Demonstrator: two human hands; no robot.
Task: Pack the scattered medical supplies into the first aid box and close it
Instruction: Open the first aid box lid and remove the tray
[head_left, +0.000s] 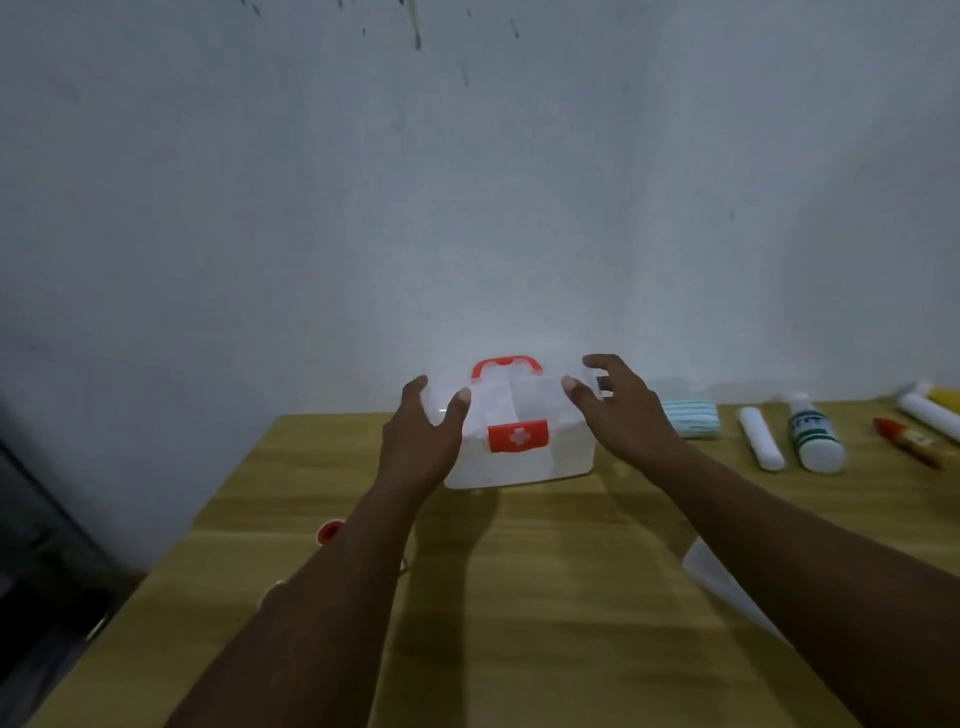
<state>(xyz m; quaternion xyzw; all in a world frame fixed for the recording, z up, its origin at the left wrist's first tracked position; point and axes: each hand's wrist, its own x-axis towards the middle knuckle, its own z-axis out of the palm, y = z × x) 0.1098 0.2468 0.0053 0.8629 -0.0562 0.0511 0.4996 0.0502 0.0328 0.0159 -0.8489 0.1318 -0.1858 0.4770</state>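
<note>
Far left of the frame, lower middle, we've got a small red round thing (328, 532) peeking out beside the left forearm, too hidden to tell what it is. Moving in: left hand (418, 441) is on the left side of the first aid box (519, 452), thumb up on the lid, fingers (415, 387) curled round the far top corner, wrapped on it. Box sits center frame on the wooden table (545, 597), near the wall; translucent white w/ red handle (506, 365) on top and red latch (518, 437) w/ white cross at front, lid looks down. Right hand (621, 410) at the box's right side, fingers spread and bent, thumb at the lid edge; can't tell if it's really gripping. Further right, well apart from the box: striped blue-white cloth roll (691, 417), white tube (762, 439), white bottle w/ green bands (814, 434), red-yellow item (917, 439), white tube and yellow thing at the right edge, blurry. Lower right, a clear plastic piece (719, 574) under the right forearm
</note>
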